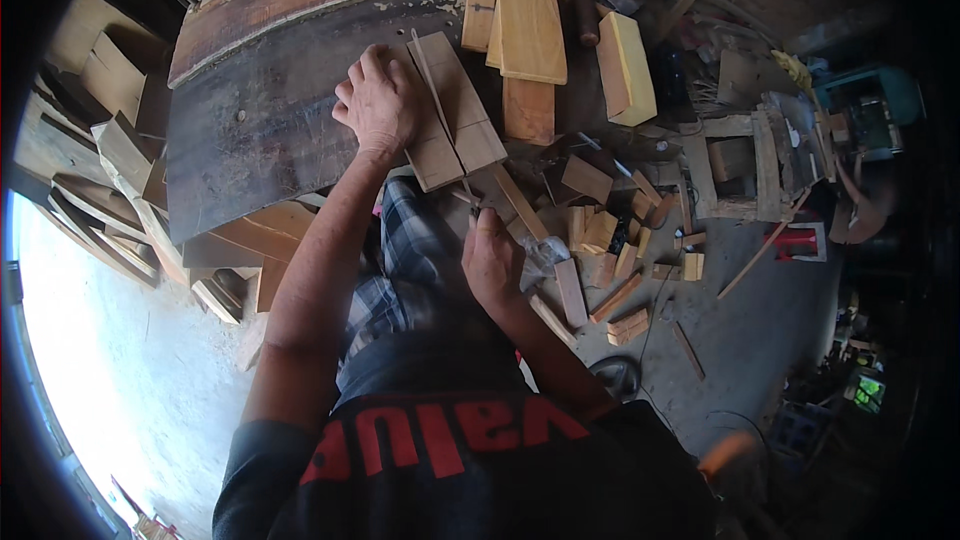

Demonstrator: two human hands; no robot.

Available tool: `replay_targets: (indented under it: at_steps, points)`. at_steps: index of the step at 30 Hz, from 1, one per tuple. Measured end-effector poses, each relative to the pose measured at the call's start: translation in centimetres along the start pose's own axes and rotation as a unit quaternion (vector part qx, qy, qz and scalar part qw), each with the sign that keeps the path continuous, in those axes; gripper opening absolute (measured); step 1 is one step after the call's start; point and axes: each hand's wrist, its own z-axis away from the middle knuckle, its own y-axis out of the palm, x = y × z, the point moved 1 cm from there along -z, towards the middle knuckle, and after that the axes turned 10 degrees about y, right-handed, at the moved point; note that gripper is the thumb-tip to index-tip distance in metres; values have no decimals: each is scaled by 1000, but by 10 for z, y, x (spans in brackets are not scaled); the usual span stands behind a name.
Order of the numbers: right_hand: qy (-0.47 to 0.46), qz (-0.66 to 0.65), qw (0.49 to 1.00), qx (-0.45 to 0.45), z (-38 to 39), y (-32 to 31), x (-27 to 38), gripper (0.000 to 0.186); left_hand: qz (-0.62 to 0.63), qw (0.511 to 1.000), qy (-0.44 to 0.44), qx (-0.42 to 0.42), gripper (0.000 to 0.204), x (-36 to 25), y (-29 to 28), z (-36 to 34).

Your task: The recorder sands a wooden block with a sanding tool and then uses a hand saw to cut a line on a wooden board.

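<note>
My left hand (375,100) presses on the left part of a pale brown wooden block (465,110) at the workbench's front edge, its fingers apart and slightly bent. A long, thin blade (430,80) lies along a dark lengthwise line through the wood. Below the block, my right hand (492,260) is closed round the handle of this thin tool, whose exact kind I cannot make out.
The dark bench (255,125) holds stacked planks (530,10), a hammer-like tool (585,25) and a yellow-sided block (625,70). Offcuts (625,320) litter the floor at right, near a rough wooden stool (740,160). Cut boards (120,80) are piled at left.
</note>
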Motion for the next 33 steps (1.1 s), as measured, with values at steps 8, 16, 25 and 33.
replay_targets:
  at_steps: [8, 16, 25, 33]
  points:
    - [16, 8, 996, 84, 0, -13, -4, 15, -46, 998, -9, 36, 39, -1, 2, -8]
    - [13, 24, 999, 34, -13, -14, 12, 13, -41, 999, 5, 33, 39, -4, 0, -7]
    - [18, 39, 997, 61, 3, -20, 4, 16, -53, 998, -12, 39, 40, 0, 4, -9]
    - [27, 50, 996, 69, -8, -28, 14, 14, -66, 998, 3, 24, 38, -3, 5, -8]
